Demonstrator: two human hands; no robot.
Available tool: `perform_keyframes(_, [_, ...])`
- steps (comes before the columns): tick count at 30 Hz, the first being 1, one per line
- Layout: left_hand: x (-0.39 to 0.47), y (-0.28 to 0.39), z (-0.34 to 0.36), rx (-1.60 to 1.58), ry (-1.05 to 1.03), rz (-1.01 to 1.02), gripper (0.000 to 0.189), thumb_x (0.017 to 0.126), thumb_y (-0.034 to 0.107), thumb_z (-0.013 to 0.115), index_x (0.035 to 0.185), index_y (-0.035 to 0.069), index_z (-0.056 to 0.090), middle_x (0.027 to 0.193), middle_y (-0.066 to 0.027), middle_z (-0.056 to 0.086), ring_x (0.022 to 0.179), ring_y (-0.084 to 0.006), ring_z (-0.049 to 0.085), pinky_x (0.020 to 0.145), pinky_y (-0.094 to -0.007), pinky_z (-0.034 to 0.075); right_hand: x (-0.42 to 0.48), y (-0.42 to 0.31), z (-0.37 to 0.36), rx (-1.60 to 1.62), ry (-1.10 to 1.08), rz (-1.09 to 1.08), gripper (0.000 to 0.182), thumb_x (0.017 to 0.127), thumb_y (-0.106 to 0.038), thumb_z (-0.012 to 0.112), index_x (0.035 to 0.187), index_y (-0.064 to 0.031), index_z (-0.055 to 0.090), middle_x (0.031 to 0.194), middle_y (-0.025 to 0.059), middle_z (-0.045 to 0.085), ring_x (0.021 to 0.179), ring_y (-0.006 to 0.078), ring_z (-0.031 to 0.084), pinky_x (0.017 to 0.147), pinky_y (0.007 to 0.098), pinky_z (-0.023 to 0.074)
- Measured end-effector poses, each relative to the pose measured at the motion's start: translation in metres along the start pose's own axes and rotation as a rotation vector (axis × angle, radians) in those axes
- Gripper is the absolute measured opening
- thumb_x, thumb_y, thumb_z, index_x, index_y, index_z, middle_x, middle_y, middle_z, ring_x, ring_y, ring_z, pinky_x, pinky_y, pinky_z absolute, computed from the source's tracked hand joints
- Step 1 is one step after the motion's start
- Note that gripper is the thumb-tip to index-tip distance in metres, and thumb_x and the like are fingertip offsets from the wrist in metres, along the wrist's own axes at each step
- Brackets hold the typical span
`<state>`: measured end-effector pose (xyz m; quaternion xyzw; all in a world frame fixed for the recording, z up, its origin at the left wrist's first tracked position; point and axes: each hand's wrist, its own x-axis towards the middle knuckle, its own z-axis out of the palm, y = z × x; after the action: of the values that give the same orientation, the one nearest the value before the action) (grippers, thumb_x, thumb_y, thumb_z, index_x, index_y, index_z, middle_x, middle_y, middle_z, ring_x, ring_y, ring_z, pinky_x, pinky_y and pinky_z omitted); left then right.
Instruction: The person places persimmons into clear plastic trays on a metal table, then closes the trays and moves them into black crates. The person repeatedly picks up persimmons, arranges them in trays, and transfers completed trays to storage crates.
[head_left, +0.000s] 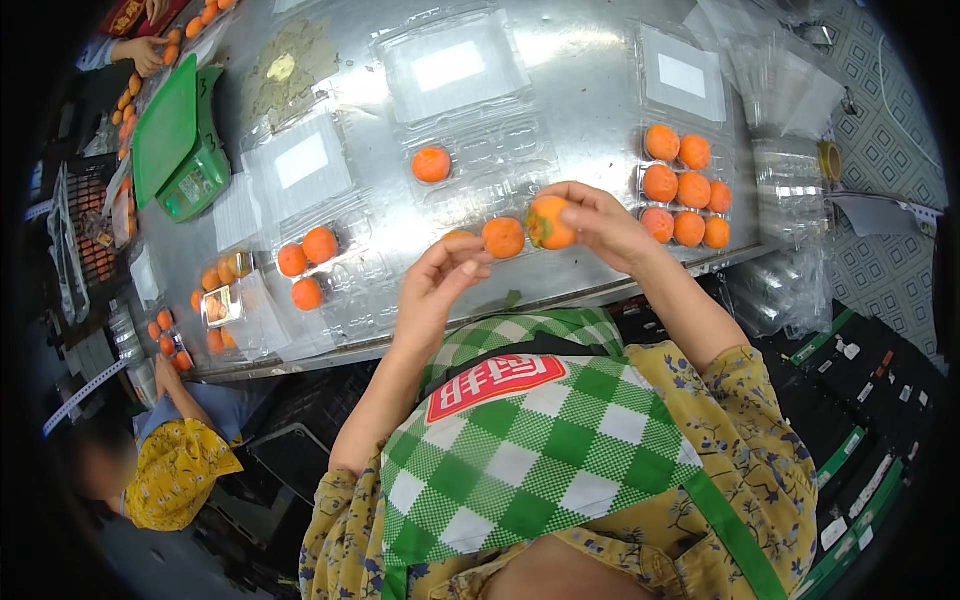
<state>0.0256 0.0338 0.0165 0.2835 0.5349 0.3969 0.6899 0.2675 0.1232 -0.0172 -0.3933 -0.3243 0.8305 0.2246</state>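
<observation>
My right hand (600, 225) grips an orange persimmon (553, 225), its green calyx turned to the left. Beside it sits another persimmon (503, 238) at the front of a clear plastic clamshell tray (480, 180). My left hand (442, 281) is close to that fruit with its fingers apart and nothing held. A further persimmon (457, 235) is partly hidden behind the left fingers. One persimmon (431, 164) rests in the tray's back left. The tray's lid (457, 71) lies folded back with a white pad and a blank-looking label.
Rightward, an open clamshell holds several persimmons (693, 190); stacked clear clamshells (787, 187) stand beyond. To the left, another holds three persimmons (307, 293). A green scale (184, 142) stands at the far left. Other people's hands (142, 54) work along the steel table (585, 97).
</observation>
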Motion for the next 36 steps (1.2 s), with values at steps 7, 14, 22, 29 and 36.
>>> perform_keyframes(7, [0.015, 0.033, 0.03, 0.451, -0.119, 0.397, 0.066, 0.075, 0.014, 0.074, 0.134, 0.005, 0.046, 0.127, -0.0106, 0.054, 0.112, -0.0201, 0.054, 0.092, -0.035, 0.044, -0.008, -0.017, 0.017, 0.387, -0.197, 0.249, 0.058, 0.088, -0.062, 0.049, 0.12, -0.0137, 0.055, 0.103, 0.0061, 0.064, 0.084, 0.0155, 0.062, 0.069, 0.0344, 0.0498])
perform_keyframes(14, [0.024, 0.043, 0.039, 0.489, -0.169, 0.394, 0.065, 0.072, 0.016, 0.077, 0.13, 0.003, 0.05, 0.121, -0.01, 0.056, 0.109, -0.0211, 0.056, 0.094, -0.0356, 0.044, -0.011, -0.029, 0.038, 0.041, 0.015, 0.271, 0.062, 0.089, -0.065, 0.044, 0.112, -0.009, 0.059, 0.094, 0.0046, 0.065, 0.074, 0.0136, 0.062, 0.061, 0.03, 0.0481])
perform_keyframes(22, [0.027, 0.03, 0.048, -0.423, -0.136, -0.379, 0.053, 0.089, 0.05, 0.056, 0.122, 0.008, 0.053, 0.105, -0.0088, 0.063, 0.097, -0.0186, 0.061, 0.085, -0.0351, 0.049, -0.03, -0.043, 0.024, -0.719, 0.158, -0.385, 0.048, 0.082, -0.034, 0.066, 0.119, -0.0054, 0.056, 0.104, 0.0066, 0.061, 0.092, 0.0174, 0.059, 0.076, 0.0297, 0.048])
perform_keyframes(29, [0.044, 0.021, 0.074, -0.4, -0.232, -0.524, 0.058, 0.091, 0.062, 0.043, 0.118, 0.012, 0.054, 0.097, -0.0047, 0.063, 0.088, -0.0149, 0.063, 0.075, -0.0353, 0.051, -0.053, -0.054, 0.025, -0.827, 0.124, -0.491, 0.064, 0.066, -0.016, 0.074, 0.126, -0.0068, 0.052, 0.112, 0.0096, 0.055, 0.097, 0.0217, 0.056, 0.086, 0.0343, 0.0463])
perform_keyframes(36, [0.066, 0.003, 0.119, -0.287, -0.332, -0.544, 0.059, 0.093, 0.059, 0.039, 0.113, 0.008, 0.058, 0.095, -0.0085, 0.066, 0.085, -0.0174, 0.063, 0.076, -0.0343, 0.05, -0.08, -0.043, -0.042, -0.448, 0.131, -0.419, 0.053, 0.071, -0.016, 0.074, 0.119, -0.0059, 0.055, 0.107, 0.0031, 0.06, 0.096, 0.013, 0.059, 0.085, 0.0301, 0.0475])
